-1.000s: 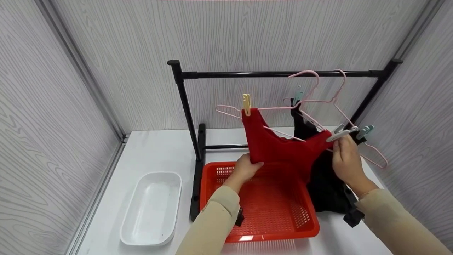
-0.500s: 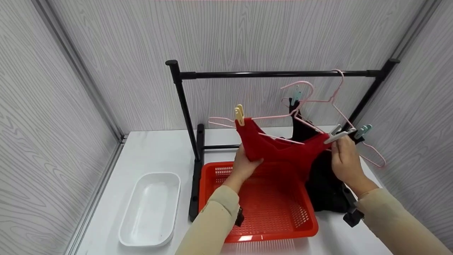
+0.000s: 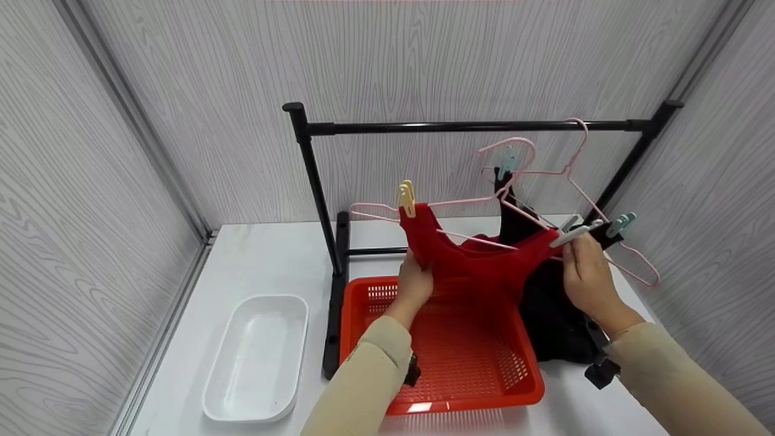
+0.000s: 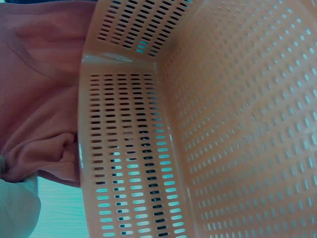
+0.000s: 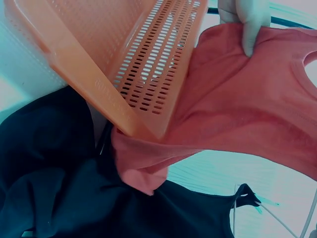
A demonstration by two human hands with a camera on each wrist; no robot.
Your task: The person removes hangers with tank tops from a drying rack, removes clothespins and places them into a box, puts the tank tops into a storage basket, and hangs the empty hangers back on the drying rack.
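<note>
A red tank top [image 3: 478, 260] hangs from a pink clothes hanger [image 3: 463, 200], held by a yellow clothespin [image 3: 407, 198] at the left strap and a white clothespin [image 3: 574, 234] at the right. The hanger's hook is off the rail. My left hand [image 3: 415, 281] grips the top's left side; in the right wrist view, its thumb lies on the red cloth [image 5: 237, 94]. My right hand [image 3: 587, 272] holds the hanger's right end just below the white clothespin, its fingertips partly hidden. The cloth's lower part hangs behind the red basket's [image 3: 448, 407] back wall.
A black rack [image 3: 424, 128] stands behind the basket. From its rail hangs a second pink hanger [image 3: 584, 197] with a black garment [image 3: 551, 315] and light blue clothespins [image 3: 622, 224]. A white tray [image 3: 257, 357] lies to the left. Walls enclose the table.
The hanger and red top have come down and slightly left, the hook dropping below the rail. My left hand has shifted up along the cloth's side. The right hand has barely moved.
</note>
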